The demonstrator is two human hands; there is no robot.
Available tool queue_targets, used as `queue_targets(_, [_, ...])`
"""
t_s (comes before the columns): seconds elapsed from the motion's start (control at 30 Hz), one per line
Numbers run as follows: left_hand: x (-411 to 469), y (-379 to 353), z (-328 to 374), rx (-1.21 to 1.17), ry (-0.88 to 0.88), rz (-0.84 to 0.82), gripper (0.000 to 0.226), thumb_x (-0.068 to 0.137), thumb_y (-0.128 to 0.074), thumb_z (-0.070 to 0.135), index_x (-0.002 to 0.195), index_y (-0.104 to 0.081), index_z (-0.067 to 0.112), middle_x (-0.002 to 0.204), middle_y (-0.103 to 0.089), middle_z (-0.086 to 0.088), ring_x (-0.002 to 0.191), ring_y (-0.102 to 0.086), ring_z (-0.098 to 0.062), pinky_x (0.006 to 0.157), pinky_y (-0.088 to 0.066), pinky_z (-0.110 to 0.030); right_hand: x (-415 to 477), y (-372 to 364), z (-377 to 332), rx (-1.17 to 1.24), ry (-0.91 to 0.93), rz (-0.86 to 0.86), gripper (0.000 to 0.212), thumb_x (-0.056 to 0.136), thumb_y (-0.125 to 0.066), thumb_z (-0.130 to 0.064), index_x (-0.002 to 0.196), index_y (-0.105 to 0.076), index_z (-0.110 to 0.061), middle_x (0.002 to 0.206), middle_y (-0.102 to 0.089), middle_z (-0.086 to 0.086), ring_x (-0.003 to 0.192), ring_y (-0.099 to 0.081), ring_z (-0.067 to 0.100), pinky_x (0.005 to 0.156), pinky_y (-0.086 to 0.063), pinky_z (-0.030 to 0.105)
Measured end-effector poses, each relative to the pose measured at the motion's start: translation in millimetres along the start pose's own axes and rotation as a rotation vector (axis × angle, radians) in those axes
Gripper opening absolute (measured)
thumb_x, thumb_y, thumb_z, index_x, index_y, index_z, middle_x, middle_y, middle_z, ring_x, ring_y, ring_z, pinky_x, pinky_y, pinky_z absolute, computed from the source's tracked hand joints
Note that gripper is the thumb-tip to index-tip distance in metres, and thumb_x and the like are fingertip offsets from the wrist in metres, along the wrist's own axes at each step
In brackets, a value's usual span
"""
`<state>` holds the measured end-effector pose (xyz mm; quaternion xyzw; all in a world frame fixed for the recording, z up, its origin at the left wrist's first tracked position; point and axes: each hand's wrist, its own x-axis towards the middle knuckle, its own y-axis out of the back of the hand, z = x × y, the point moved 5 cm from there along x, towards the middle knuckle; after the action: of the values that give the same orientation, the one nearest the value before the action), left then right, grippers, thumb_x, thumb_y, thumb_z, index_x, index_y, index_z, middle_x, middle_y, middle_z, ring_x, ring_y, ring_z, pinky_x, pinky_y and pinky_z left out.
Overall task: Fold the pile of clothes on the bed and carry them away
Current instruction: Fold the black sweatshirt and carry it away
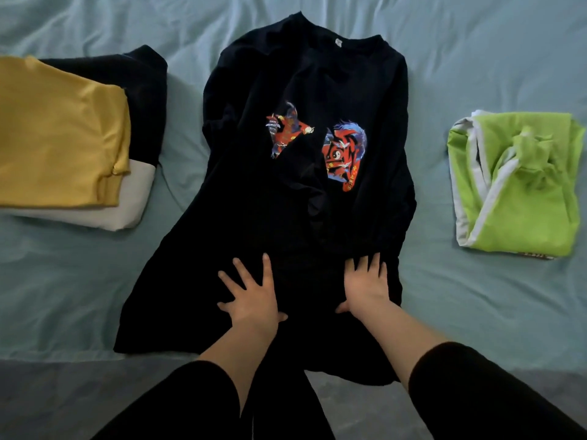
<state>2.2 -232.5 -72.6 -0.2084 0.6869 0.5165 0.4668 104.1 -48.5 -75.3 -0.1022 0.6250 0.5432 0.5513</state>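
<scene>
A black T-shirt (pixel 254 217) with a red and blue print lies spread face up on the bed, collar pointing away from me and its hem hanging over the near edge. The fabric is creased across the print. My left hand (pixel 251 296) presses flat on the lower part of the shirt with fingers spread. My right hand (pixel 365 287) lies flat beside it, a little to the right, fingers straight on the cloth. Neither hand grips anything.
At the left sits a folded stack: a yellow garment (pixel 60 134) on top of a white one (pixel 133 201) and a black one (pixel 143 81). A crumpled lime-green garment (pixel 524 185) with white trim lies at the right. The light blue bedsheet (pixel 460 58) covers the bed.
</scene>
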Motion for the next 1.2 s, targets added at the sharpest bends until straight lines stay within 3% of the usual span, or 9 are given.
queue_targets(0.17, [-6,6,0,0.08,-0.009,-0.027,0.131,0.073,-0.067,0.066,0.137,0.041,0.028,0.15,0.031,-0.029,0.138,0.013,-0.058,0.102,-0.036,-0.064,5,-5,-1,-0.027,0.035,-0.009,0.127,0.057,-0.084,-0.055,0.15,-0.01,-0.01,0.156,-0.012,0.024,0.144,-0.003,0.047,0.116,-0.006,0.058])
queue_targets(0.27, [-13,32,15,-0.007,0.019,-0.03,0.117,0.072,-0.059,0.075,0.153,0.008,0.023,0.157,-0.002,-0.027,0.141,-0.013,-0.05,0.1,-0.042,-0.056,6,-5,0,-0.036,0.049,-0.025,0.126,0.06,-0.083,-0.053,0.15,-0.008,-0.009,0.156,-0.01,0.026,0.143,-0.002,0.049,0.116,-0.005,0.06])
queue_targets(0.37, [-15,76,53,-0.376,-0.039,0.243,0.09,0.073,-0.052,0.078,0.141,-0.037,0.021,0.131,-0.055,-0.007,0.116,-0.056,-0.028,0.09,-0.05,-0.043,5,-5,2,-0.011,0.067,-0.034,0.128,0.061,-0.083,-0.052,0.151,-0.003,-0.007,0.156,-0.005,0.026,0.143,0.001,0.049,0.116,-0.004,0.061])
queue_targets(0.53, [-20,90,121,-1.088,0.028,0.285,0.052,0.088,-0.061,0.034,0.136,-0.045,0.021,0.122,-0.063,-0.001,0.113,-0.059,-0.023,0.095,-0.05,-0.039,-6,2,20,0.146,0.222,-0.019,0.108,0.075,-0.071,-0.054,0.151,-0.007,-0.013,0.158,-0.006,0.02,0.145,0.003,0.043,0.117,-0.001,0.052])
queue_targets(0.67, [-41,86,163,-1.3,0.019,0.344,0.03,0.091,-0.045,0.019,0.117,-0.061,0.019,0.112,-0.067,-0.005,0.104,-0.062,-0.026,0.091,-0.053,-0.044,-19,35,85,1.064,0.256,-0.068,0.033,0.096,-0.052,-0.027,0.125,-0.059,-0.013,0.129,-0.06,0.01,0.128,-0.048,0.027,0.1,-0.039,0.031])
queue_targets(0.8, [-84,77,220,-1.441,-0.108,0.321,0.03,0.09,-0.044,0.005,0.104,-0.063,0.023,0.105,-0.067,-0.003,0.092,-0.065,-0.021,0.064,-0.056,-0.028,-26,54,145,1.979,0.007,-0.575,0.044,0.093,-0.04,-0.059,0.103,-0.064,-0.023,0.089,-0.072,0.004,0.083,-0.066,0.023,0.074,-0.053,0.039])
queue_targets(0.93, [-115,69,267,-1.414,-0.248,0.22,0.032,0.088,-0.051,0.001,0.109,-0.067,0.018,0.108,-0.068,-0.005,0.101,-0.065,-0.018,0.093,-0.051,-0.038,-30,85,177,1.783,0.144,-0.44,0.014,0.086,-0.067,-0.027,0.1,-0.067,-0.028,0.089,-0.074,0.0,0.077,-0.068,0.018,0.057,-0.054,0.032])
queue_targets(1.07, [-134,72,271,-1.432,-0.363,0.07,0.013,0.088,-0.063,0.016,0.084,-0.071,0.025,0.083,-0.065,0.011,0.08,-0.06,-0.002,0.074,-0.046,-0.015,-27,117,209,1.722,0.146,-0.195,0.032,0.078,-0.054,0.001,0.088,-0.067,-0.026,0.076,-0.067,-0.001,0.066,-0.058,0.015,0.052,-0.048,0.025])
queue_targets(1.2, [-132,78,257,-1.761,-0.051,0.066,0.031,0.086,-0.069,0.035,0.113,-0.059,0.022,0.115,-0.062,0.006,0.106,-0.061,-0.013,0.093,-0.052,-0.033,-42,145,235,1.691,0.177,-0.057,0.042,0.073,-0.046,0.011,0.091,-0.068,-0.02,0.078,-0.065,0.002,0.073,-0.054,0.019,0.061,-0.044,0.028])
